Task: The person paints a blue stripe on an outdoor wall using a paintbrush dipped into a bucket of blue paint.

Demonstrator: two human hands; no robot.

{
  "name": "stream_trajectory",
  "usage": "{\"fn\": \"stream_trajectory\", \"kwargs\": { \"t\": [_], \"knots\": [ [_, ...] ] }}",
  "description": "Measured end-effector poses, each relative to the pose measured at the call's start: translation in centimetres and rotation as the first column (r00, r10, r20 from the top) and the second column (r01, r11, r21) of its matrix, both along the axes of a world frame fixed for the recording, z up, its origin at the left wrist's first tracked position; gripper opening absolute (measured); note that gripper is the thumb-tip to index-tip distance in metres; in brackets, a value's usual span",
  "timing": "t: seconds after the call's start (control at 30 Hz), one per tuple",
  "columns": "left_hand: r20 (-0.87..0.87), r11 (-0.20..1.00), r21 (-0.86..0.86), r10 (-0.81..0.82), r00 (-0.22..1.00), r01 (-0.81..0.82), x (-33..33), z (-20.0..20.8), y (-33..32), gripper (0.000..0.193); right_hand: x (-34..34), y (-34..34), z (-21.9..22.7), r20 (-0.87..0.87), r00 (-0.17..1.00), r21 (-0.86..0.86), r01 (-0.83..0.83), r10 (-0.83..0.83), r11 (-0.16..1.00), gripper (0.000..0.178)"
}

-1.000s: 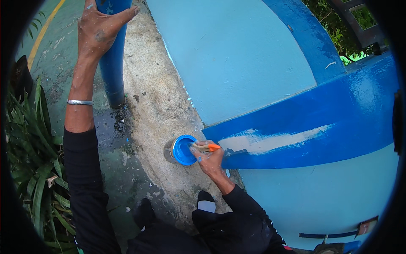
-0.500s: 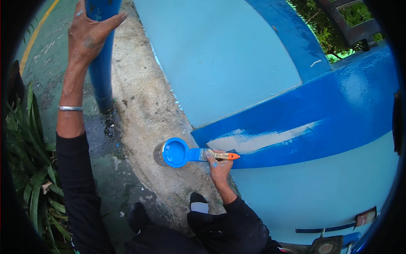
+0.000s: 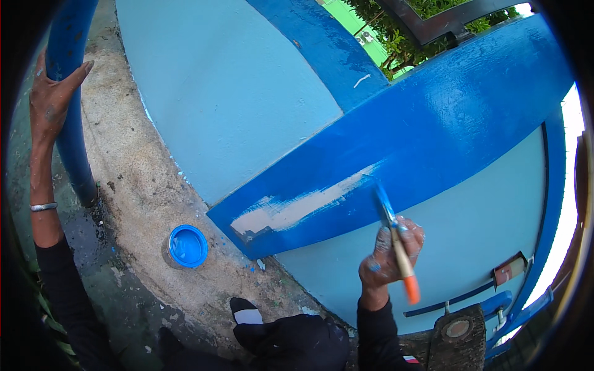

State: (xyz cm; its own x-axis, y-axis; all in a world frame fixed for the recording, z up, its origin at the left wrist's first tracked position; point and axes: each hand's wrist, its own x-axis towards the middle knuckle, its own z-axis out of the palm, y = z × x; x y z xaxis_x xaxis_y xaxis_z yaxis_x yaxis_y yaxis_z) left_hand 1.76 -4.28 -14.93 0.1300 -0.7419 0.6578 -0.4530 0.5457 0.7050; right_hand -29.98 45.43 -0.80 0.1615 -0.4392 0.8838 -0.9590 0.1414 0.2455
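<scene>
My right hand (image 3: 391, 250) grips a paintbrush (image 3: 405, 267) by its wooden handle, the orange end toward me. Its blue-wet bristles are up against or very near the dark blue band (image 3: 427, 142) of the wall, by the end of a pale unpainted streak (image 3: 297, 210). My left hand (image 3: 54, 102) is wrapped round a blue metal post (image 3: 73, 145), thumb stretched across its front. Between my hands, an open paint can (image 3: 187, 246) with blue paint inside and on its rim stands on the concrete ledge. Paint spots mark both hands.
Light blue wall panels (image 3: 229, 93) lie above and below the band. A dark metal frame (image 3: 427, 25) tops the wall at the upper right. At lower right are a rusty block (image 3: 458, 328) and blue pipes. My foot (image 3: 247, 312) is close to the can on the concrete.
The brush has left the paint can and swung right and up to the wall band. My left hand still holds the post. The view has shifted right.
</scene>
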Motion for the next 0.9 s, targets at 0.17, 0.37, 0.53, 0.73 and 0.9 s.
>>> {"fn": "stream_trajectory", "kwargs": {
  "t": [0.17,0.37,0.53,0.73,0.9],
  "knots": [
    [0.01,1.0,0.01,-0.023,1.0,0.023,0.4,0.4,0.2,0.078,-1.6,-1.4,-2.4,-0.304,0.935,0.34,0.283,-0.18,0.897,0.032],
    [-0.091,0.998,-0.022,-0.053,0.994,0.051,-0.5,0.8,0.8,0.083,-0.7,-0.6,-10.4,-0.081,0.985,0.693,0.164,-0.15,0.702,0.036],
    [-0.063,0.999,-0.008,-0.053,0.997,0.052,0.1,1.1,1.5,0.082,-3.9,-3.7,-1.9,-0.03,0.999,0.337,-0.005,0.016,0.941,0.025],
    [-0.123,0.999,-0.036,-0.042,0.992,0.037,-0.2,0.6,1.6,0.079,-4.0,-4.7,6.6,-0.124,0.992,-0.066,0.005,-0.013,0.998,0.025],
    [-0.115,0.996,-0.054,-0.072,0.991,0.067,-0.6,2.1,2.2,0.079,-2.5,-3.5,-3.1,-0.361,0.927,0.408,0.251,-0.097,0.878,0.029]
  ]
}}
